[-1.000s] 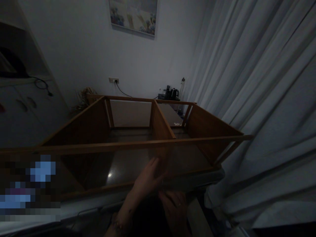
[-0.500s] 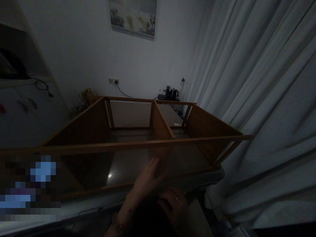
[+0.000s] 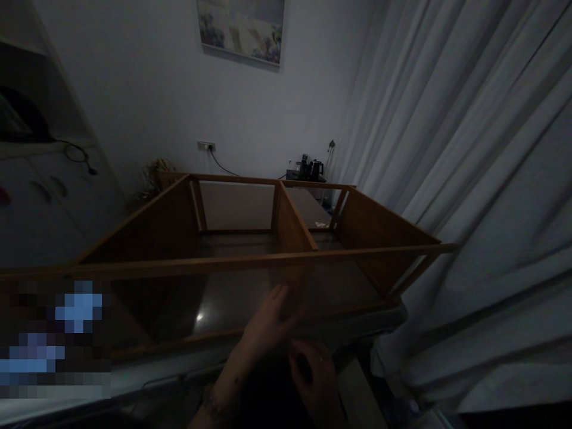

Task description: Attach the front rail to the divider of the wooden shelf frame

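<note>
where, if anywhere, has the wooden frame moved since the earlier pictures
No, the wooden frame sits the same against the wall socket above its far edge.

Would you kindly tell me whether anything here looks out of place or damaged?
The wooden frame shows no plain damage in this dim light. One oddity: at the left, a black cord hangs over the edge of a counter, its plug dangling loose. The pixelated lower left cannot be judged.
</note>
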`<action>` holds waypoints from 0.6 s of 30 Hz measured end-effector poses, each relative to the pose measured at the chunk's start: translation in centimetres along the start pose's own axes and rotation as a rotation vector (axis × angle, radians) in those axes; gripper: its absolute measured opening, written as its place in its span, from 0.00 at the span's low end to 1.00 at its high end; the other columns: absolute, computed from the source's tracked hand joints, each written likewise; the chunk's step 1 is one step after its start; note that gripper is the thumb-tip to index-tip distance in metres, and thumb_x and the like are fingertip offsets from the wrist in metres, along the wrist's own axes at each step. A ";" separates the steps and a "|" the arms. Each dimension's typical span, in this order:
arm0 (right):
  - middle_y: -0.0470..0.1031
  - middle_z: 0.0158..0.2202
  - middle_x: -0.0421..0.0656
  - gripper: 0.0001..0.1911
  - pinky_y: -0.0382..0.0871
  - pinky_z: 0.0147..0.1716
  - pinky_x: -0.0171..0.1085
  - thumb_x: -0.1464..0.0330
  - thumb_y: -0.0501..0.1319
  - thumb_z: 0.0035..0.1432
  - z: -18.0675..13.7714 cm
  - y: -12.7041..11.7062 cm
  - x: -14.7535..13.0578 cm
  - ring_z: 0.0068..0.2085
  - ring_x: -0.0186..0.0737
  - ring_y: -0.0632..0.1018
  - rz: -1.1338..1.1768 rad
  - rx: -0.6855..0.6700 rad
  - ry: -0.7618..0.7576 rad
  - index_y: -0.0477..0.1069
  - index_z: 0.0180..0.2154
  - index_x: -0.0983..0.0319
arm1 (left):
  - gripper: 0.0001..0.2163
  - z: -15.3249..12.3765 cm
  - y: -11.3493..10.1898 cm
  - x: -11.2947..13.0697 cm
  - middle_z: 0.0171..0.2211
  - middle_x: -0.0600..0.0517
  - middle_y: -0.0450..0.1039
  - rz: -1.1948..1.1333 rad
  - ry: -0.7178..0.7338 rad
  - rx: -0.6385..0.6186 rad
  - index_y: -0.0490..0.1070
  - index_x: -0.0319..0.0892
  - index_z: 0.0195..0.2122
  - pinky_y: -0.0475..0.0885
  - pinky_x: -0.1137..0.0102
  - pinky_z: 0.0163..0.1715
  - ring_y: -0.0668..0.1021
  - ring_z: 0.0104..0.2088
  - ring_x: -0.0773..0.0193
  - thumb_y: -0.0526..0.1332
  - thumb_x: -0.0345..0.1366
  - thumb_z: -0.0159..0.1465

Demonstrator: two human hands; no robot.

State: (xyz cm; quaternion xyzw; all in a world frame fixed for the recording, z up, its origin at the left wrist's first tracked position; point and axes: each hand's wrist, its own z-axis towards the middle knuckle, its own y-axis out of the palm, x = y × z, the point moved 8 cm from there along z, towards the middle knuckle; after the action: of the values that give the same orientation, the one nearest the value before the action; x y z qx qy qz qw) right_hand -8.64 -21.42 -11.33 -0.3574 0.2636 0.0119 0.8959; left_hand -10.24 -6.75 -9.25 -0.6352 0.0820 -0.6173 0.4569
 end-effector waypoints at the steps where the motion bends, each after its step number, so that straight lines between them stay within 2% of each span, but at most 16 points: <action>1: 0.76 0.38 0.43 0.15 0.73 0.38 0.38 0.71 0.57 0.58 -0.2 0.0 0.2 0.39 0.39 0.76 0.000 0.008 0.006 0.68 0.47 0.56 | 0.30 0.0 0.0 0.0 0.62 0.42 0.55 0.001 -0.003 -0.001 0.56 0.40 0.59 0.57 0.60 0.59 0.59 0.62 0.54 0.53 0.54 0.61; 4: 0.75 0.39 0.44 0.16 0.73 0.39 0.37 0.71 0.56 0.59 -0.6 0.1 0.8 0.40 0.38 0.76 0.003 0.010 0.006 0.66 0.50 0.57 | 0.31 0.0 0.0 -0.2 0.62 0.41 0.54 -0.006 -0.022 -0.006 0.56 0.39 0.60 0.56 0.59 0.59 0.58 0.62 0.53 0.54 0.54 0.60; 10: 0.76 0.37 0.42 0.11 0.73 0.39 0.37 0.71 0.53 0.62 -0.1 -0.4 0.5 0.39 0.38 0.76 -0.037 -0.034 -0.085 0.71 0.43 0.56 | 0.29 0.0 0.0 0.0 0.61 0.43 0.57 -0.019 0.011 0.002 0.56 0.40 0.59 0.59 0.60 0.58 0.61 0.60 0.55 0.53 0.52 0.61; 18: 0.77 0.43 0.41 0.17 0.71 0.41 0.36 0.73 0.48 0.64 0.3 -1.5 -0.5 0.43 0.37 0.75 -0.143 -0.065 -0.293 0.68 0.50 0.58 | 0.30 0.1 0.2 -0.3 0.61 0.42 0.56 -0.005 0.018 0.014 0.56 0.41 0.59 0.59 0.60 0.58 0.62 0.60 0.54 0.53 0.54 0.61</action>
State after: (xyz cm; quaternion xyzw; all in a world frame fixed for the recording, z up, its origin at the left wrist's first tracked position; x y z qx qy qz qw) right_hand -8.61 -22.27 -10.00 -0.3985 0.1035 0.0087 0.9113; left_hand -10.13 -6.62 -9.62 -0.6267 0.0804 -0.6246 0.4590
